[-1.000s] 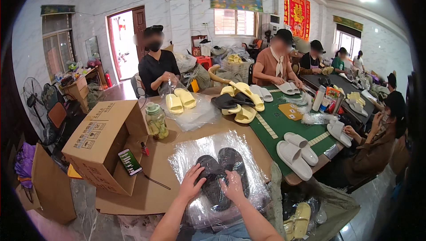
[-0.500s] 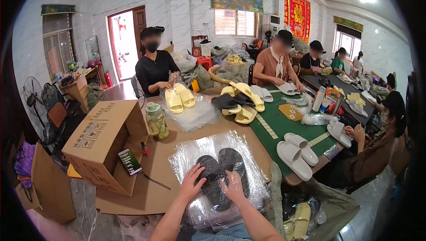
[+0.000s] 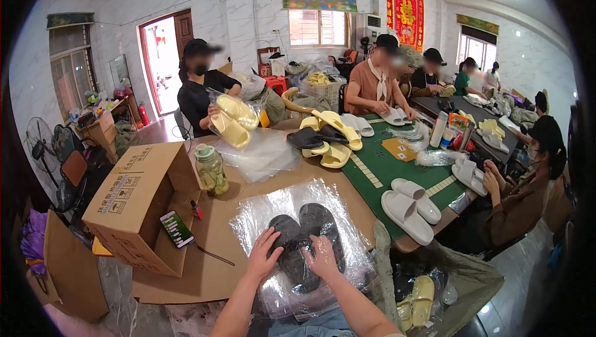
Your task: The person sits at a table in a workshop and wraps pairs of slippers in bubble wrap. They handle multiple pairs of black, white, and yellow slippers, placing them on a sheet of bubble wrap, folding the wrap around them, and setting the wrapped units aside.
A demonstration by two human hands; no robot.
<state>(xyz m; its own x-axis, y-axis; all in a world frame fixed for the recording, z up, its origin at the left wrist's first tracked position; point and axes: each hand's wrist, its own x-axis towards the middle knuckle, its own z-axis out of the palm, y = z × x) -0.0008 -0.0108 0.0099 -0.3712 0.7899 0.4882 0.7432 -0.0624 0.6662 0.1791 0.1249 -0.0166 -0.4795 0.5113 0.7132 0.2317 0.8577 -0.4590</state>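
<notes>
The person's two hands lay on a pair of black slippers (image 3: 320, 219) at the near edge of the table (image 3: 198, 281): the left hand (image 3: 264, 253) rested with fingers spread across the left slipper, while the right hand (image 3: 321, 257) had its fingers bent against the other, and whether it gripped anything could not be told. Under the pair spread shiny clear plastic (image 3: 279, 197); whether film also covered the slippers was unclear. To the right, an open sack (image 3: 478, 275) held yellow slippers (image 3: 423, 300). To the left stood a cardboard box (image 3: 133, 179) on its side, a phone (image 3: 177, 229) leaning at its opening, a small red bottle (image 3: 197, 210) just beside. Farther on were a lidded jar (image 3: 212, 172), light grey slippers (image 3: 406, 216) by a green mat (image 3: 366, 194), and a yellow-and-black slipper heap (image 3: 335, 154). Beyond, a co-worker in black (image 3: 211, 85) held a bagged yellow pair (image 3: 236, 116), and another in brown (image 3: 379, 89) handled grey slippers. A window (image 3: 320, 28) and red hangings (image 3: 406, 17) marked the back wall.
</notes>
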